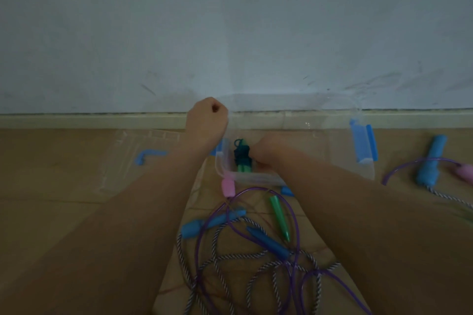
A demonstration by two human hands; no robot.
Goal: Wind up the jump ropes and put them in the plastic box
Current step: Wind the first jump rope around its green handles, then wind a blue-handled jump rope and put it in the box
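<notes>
Right hand (265,151) lowers wound rope (242,156) into box (256,178); left hand (207,120) grips rim (12 o'clock). Next: loose ropes (256,258), 6 o'clock.

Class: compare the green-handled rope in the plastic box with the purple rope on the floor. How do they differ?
The green-handled rope is wound into a tight bundle; the purple rope sprawls in loose loops. The first lies inside the plastic box; the second lies on the floor, tangled with a striped rope. Both are jump ropes.

Left hand (207,120) gripped the clear plastic box (256,178) at its rim, right hand (263,152) reached inside beside a wound green jump rope (242,157). Purple and striped ropes (256,258) lay tangled on the floor (64,174).
</notes>
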